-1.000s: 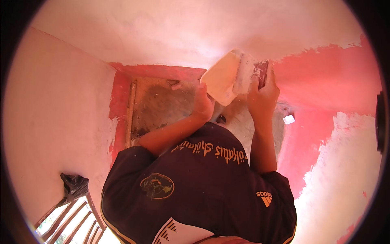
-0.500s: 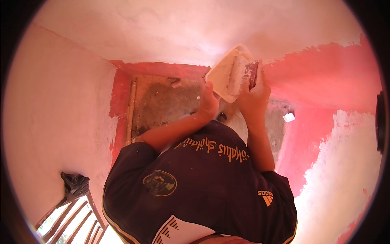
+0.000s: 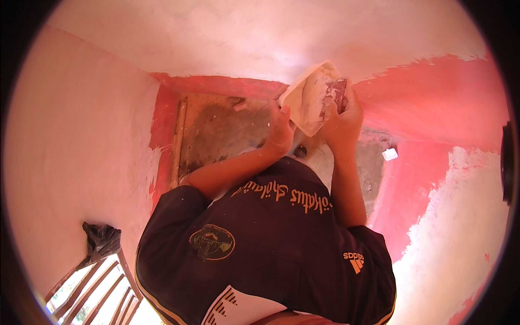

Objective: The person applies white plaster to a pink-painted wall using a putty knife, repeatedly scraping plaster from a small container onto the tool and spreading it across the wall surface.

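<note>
My left hand [image 3: 281,132] grips the near left rim of a shallow off-white plastic tub [image 3: 293,101], thumb along its edge. Pale putty-like paste coats the tub's inside. In my right hand [image 3: 346,123] is a putty knife [image 3: 338,91] with a dark red handle smeared white. Its blade lies over the tub, blending with the pale paste, so its edge is hard to make out. The fingers of my right hand wrap the handle at the tub's right side.
Ahead stands a wall [image 3: 216,40] coated pale above a red band [image 3: 227,85]. Red paint [image 3: 433,103] shows on the right too. Brown floor [image 3: 216,130] lies below, with a small white piece [image 3: 390,154] at right. A black plastic bag [image 3: 102,240] hangs by a barred window [image 3: 97,287].
The putty knife has turned in my right hand, so its handle shows more broadly and its blade less. The tub has shifted slightly right, my left hand with it.
</note>
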The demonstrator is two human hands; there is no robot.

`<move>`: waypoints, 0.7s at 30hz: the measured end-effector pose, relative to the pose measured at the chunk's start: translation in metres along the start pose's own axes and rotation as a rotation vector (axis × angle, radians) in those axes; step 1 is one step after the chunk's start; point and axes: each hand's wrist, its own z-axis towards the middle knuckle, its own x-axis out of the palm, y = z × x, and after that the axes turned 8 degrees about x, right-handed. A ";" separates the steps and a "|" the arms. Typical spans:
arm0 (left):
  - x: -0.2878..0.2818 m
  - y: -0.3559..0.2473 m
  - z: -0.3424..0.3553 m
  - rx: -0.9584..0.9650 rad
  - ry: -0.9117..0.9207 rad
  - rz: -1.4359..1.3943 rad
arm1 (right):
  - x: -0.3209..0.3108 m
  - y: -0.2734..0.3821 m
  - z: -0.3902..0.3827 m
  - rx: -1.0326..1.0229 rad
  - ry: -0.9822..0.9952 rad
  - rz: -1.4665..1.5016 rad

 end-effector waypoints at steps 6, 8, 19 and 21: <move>-0.006 0.006 -0.002 -0.028 -0.046 -0.046 | 0.010 -0.015 0.006 0.011 0.009 0.241; -0.009 0.010 -0.003 -0.038 -0.076 -0.060 | 0.016 -0.005 -0.001 0.099 0.000 0.363; 0.004 0.010 -0.002 -0.079 -0.157 -0.012 | 0.010 -0.018 0.003 0.189 -0.026 0.558; -0.007 0.021 0.000 -0.129 -0.113 0.011 | 0.011 -0.018 0.005 0.182 -0.067 0.652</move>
